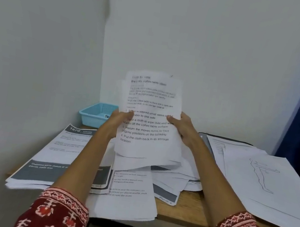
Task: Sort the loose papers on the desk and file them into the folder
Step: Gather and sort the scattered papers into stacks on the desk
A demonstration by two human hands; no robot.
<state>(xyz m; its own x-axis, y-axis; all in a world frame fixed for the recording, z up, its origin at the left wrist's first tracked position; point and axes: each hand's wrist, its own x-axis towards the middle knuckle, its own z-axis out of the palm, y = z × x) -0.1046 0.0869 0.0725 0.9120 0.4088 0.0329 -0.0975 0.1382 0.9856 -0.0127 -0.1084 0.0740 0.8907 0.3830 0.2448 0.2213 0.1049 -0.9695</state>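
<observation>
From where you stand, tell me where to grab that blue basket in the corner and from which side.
Take the blue basket by its near long rim, coming from above and the front. It sits against the walls in the desk's back corner, so its rear and left sides look blocked. The raised rim gives fingers a lip. Both hands, left hand and right hand, hold the paper stack, so set that down first.

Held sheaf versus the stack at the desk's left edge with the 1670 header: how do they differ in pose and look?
The held sheaf stands upright above the desk, gripped by the left hand and right hand; the 1670 stack lies flat, untouched. The held sheaf's top page is plain black text on white; the 1670 stack's top page carries dark grey bands. The held sheaf bows at its lower edge; the 1670 stack overhangs the desk's edge. Both are printed white sheets.
</observation>
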